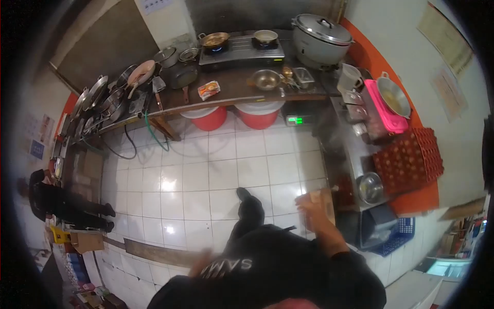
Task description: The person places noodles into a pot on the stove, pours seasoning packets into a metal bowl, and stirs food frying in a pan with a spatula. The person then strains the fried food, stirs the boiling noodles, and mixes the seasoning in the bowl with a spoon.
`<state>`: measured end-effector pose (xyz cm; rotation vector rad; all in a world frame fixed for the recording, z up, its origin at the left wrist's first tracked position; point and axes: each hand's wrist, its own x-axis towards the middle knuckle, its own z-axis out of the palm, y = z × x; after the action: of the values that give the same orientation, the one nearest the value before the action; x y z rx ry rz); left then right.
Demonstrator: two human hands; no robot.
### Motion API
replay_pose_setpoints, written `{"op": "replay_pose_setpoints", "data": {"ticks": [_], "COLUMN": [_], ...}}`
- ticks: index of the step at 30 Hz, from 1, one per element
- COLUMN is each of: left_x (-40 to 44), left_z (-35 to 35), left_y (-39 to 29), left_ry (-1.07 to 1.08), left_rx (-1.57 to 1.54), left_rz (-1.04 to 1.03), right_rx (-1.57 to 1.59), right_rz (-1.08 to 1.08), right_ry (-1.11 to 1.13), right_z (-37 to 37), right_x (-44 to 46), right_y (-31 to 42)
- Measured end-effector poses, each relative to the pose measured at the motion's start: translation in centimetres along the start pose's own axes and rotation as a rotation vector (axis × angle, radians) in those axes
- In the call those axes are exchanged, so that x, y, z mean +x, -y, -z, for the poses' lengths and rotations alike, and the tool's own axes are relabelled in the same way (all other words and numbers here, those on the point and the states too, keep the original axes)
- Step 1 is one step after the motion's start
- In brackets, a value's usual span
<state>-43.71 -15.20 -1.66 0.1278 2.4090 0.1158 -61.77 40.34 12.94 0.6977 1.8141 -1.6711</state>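
Note:
My right hand (312, 210) hangs in front of my body with its fingers stretched out, and I see nothing held in it. Behind it in view is a brown cardboard-like box (327, 200) beside the right counter; whether they touch I cannot tell. My left hand (201, 261) is low against my dark shirt (278, 262), smeared by motion, its fingers not readable. Nearest to my right hand on the counter is a steel bowl (370, 188).
Ahead, a long counter (234, 98) carries a lit gas stove (242, 54), a rice cooker (321, 44) and pans. Red buckets (211, 121) stand below. At right are a pink stove (383, 105) and red basket (406, 159). A person (62, 201) stands far left.

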Motion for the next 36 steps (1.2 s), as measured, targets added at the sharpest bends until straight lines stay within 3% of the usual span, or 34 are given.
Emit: {"op": "replay_pose_setpoints", "data": {"ticks": [2,3,8,10,12,14,15,16,17,20,23,24,25,26,27,28,32,33,34,35,36], "left_x": [0.6,1.7,8.9,12.4,23.4,28.1,27.2,29.3,27.8,29.8,32.8,35.1,34.2,33.6,34.3,30.4,32.2,33.8,35.9,38.4,41.3], "left_z": [-0.1,1.0,7.3,10.2,11.3,18.9,26.8,29.4,35.3,42.1,40.6,35.2,34.9,32.5,25.4,25.8,38.3,42.4,46.5,48.4,50.2], "left_y": [-0.8,-1.2,-3.6,-3.7,2.7,3.2,1.3,2.7,1.3,2.0,4.3,7.5,7.3,8.3,10.3,7.9,4.2,3.6,2.7,3.0,3.1], "left_ry": [-0.01,-0.032,-0.223,-0.294,-0.16,-0.357,-0.372,-0.503,-0.498,-0.601,-0.519,-0.645,-0.382,-0.404,-0.347,-0.639,0.017,0.121,0.165,0.101,0.033], "left_rx": [-0.318,-0.412,-0.721,-0.694,-0.151,-0.927,-0.989,-1.014,-1.287,-1.311,-1.163,-0.785,-0.649,-0.093,-0.651,-0.551,-0.747,-0.855,-1.021,-1.254,-1.491], "left_rz": [0.152,0.199,0.306,0.246,-0.271,0.024,0.176,0.063,0.09,0.117,0.177,-0.074,0.139,-0.128,-0.077,-0.083,0.175,0.239,0.314,0.409,0.503], "right_rx": [-0.067,-0.188,-0.01,-0.084,-0.151,-0.111,-0.122,-0.135,-0.091,-0.02,0.031,0.034,0.009,-0.015,-0.014,-0.084,-0.321,-0.312,-0.256,-0.454,-0.537], "right_rz": [0.212,-0.08,-0.076,-0.071,-0.133,-0.09,-0.082,-0.074,-0.052,-0.088,-0.112,-0.078,-0.097,-0.11,-0.119,-0.061,0.052,0.025,0.106,0.142,0.281], "right_ry": [0.105,0.076,0.116,0.09,0.083,0.144,0.131,0.12,0.104,0.038,-0.08,-0.053,-0.039,-0.026,-0.008,0.065,0.287,0.276,0.321,0.344,0.205], "right_z": [-0.9,-1.2,-5.7,-7.0,-8.1,-8.5,-8.6,-8.6,-8.2,-6.7,-6.3,-6.3,-6.4,-6.6,-7.3,-8.1,-12.9,-15.2,-16.6,-18.6,-21.4], "right_x": [3.3,9.2,14.2,17.8,20.5,22.5,23.2,24.1,26.8,33.3,38.3,39.7,41.0,42.4,43.9,45.9,51.0,54.8,56.5,59.5,63.8], "right_y": [3.0,2.6,13.0,15.9,19.6,23.2,25.5,27.5,27.9,30.7,35.0,36.5,38.3,40.1,41.6,42.6,50.8,49.7,49.7,49.6,46.6]}}
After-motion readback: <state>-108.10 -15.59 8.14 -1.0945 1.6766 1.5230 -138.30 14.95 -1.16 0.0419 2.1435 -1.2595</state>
